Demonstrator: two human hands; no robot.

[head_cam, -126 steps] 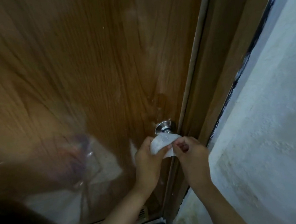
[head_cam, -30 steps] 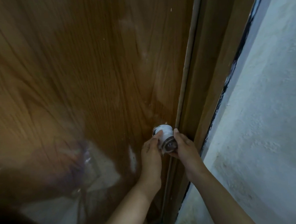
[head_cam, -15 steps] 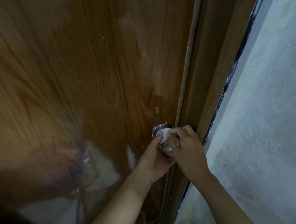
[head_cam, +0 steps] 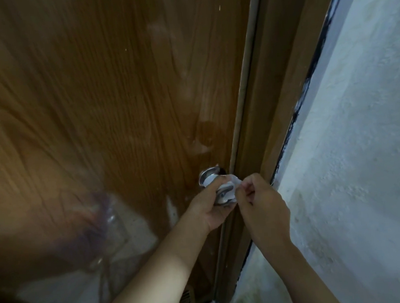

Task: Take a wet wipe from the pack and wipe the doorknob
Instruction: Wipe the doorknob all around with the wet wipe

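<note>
A round metal doorknob sticks out of the brown wooden door near its right edge, with its shiny base plate showing behind. A white wet wipe is wrapped over the knob's top and right side. My left hand cups the knob from below and the left, fingers on the wipe. My right hand pinches the wipe's right end beside the knob. The wipe pack is out of view.
The door frame runs up just right of the knob. A rough white wall fills the right side. The glossy door reflects a blurred figure at lower left. A vent grille sits at the door's foot.
The wipe has shifted around the knob, from covering its front to draping its top and right side. My right hand drew back to the right, pinching the wipe's end; my left stays under the knob.
</note>
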